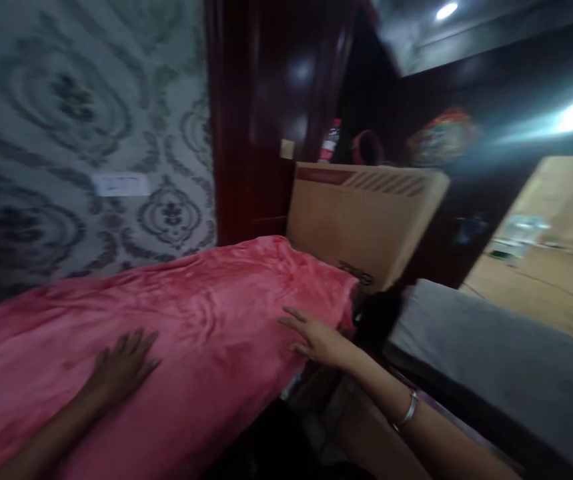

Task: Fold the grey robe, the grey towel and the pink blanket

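A pink, plush-looking blanket (201, 320) is spread over a long raised surface, with soft wrinkles across its middle and far end. My left hand (122, 367) lies on the blanket at the lower left, palm down, fingers stretched out. Over by the blanket's right edge, my right hand (313, 337) has its fingers apart and touches or hovers just above the cloth; I cannot tell which. Neither hand holds anything. A silver bangle (406, 410) circles my right wrist. What lies under the blanket is hidden.
A large cardboard box (356, 220) stands behind the blanket's far end, with a bottle (330, 141) behind it. Patterned wallpaper (91, 120) borders the left. At right is a grey cushioned seat (496, 360); a dark gap separates it from the blanket.
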A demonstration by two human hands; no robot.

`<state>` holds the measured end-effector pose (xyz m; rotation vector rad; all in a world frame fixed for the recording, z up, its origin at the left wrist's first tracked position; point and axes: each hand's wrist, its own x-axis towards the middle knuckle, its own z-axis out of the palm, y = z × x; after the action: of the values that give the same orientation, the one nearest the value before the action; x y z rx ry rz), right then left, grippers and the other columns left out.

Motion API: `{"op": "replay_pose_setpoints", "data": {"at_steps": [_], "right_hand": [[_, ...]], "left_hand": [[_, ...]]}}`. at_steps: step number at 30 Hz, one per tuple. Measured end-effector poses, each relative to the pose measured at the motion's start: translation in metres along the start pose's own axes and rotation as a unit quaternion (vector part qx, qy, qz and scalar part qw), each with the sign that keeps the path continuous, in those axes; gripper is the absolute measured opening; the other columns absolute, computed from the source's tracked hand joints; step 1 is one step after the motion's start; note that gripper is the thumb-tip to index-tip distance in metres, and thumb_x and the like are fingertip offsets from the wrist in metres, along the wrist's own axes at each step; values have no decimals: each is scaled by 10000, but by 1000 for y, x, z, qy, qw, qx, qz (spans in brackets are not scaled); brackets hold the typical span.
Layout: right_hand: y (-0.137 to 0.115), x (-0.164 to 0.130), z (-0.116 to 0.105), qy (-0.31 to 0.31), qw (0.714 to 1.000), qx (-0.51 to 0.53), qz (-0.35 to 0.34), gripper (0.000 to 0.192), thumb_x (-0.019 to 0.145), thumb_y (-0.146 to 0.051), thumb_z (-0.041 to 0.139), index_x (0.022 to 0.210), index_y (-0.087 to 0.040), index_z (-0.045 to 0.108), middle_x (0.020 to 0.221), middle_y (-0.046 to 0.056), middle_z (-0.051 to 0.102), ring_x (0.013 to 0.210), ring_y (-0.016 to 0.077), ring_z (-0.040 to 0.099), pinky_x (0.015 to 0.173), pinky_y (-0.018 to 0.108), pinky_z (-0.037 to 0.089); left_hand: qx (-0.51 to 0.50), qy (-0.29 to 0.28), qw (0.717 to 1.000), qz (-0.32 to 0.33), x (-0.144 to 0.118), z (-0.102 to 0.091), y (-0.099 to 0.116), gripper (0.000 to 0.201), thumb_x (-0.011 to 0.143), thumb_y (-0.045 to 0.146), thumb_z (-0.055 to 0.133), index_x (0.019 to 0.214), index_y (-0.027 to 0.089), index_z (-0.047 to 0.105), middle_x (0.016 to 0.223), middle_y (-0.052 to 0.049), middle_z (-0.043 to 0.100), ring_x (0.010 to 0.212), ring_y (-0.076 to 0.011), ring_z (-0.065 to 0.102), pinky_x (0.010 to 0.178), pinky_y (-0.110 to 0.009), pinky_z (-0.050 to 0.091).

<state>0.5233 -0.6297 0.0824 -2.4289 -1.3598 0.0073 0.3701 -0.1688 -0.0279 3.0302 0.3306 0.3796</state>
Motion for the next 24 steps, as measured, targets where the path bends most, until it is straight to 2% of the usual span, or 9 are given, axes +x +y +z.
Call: {"op": "replay_pose_setpoints", "data": {"at_steps": [2,5,8,10,13,17,24], "right_hand": [[-9,43,27,-18,999,20,-33,670,888,-291,667,1505,-174,436,1588,187,328,1451,293,343,1179,449,309],[-27,105,59,-22,998,26,-56,703,885,-303,668,1520,-146,411,1583,196,332,1460,302,323,1193,454,276],[-37,155,86,-19,999,25,-38,711,898,-296,637,1543,-156,372,1596,177,316,1467,299,309,1194,455,273],[-36,176,105,-19,1000,12,-4,663,935,-299,569,1550,-164,358,1602,156,311,1481,289,282,1197,464,261],[-26,187,131,-18,999,-34,37,590,990,-337,462,1549,-175,363,1615,125,288,1499,279,234,1207,488,213],[-6,184,156,5,996,-79,30,561,1003,-373,409,1541,-216,382,1620,88,287,1501,255,233,1211,488,189],[9,184,172,62,996,-58,-14,540,988,-396,408,1490,-203,459,1557,112,414,1449,277,350,1164,530,283]], "left_hand": [[24,-13,999,-30,-14,-4,-6,638,904,557,328,1475,313,478,1474,-61,548,1426,-308,411,1166,-559,264],[56,-25,995,-73,-18,-14,2,618,916,463,385,1464,202,507,1547,-136,441,1461,-333,349,1188,-565,228],[65,-30,993,-91,-19,-21,16,583,943,418,415,1478,200,488,1582,-138,376,1474,-341,320,1182,-567,245],[59,-29,994,-91,-20,-22,21,566,955,418,432,1486,227,476,1589,-129,364,1476,-346,315,1176,-580,252],[44,-25,994,-93,-23,-21,24,562,959,420,458,1496,256,458,1591,-120,365,1477,-347,312,1177,-585,253],[31,-33,994,-102,-28,-23,25,570,958,411,479,1508,266,436,1600,-113,353,1487,-341,291,1190,-578,236],[6,-50,993,-110,-33,-29,31,618,968,414,459,1541,198,372,1614,-144,307,1509,-323,237,1214,-565,197]]}}
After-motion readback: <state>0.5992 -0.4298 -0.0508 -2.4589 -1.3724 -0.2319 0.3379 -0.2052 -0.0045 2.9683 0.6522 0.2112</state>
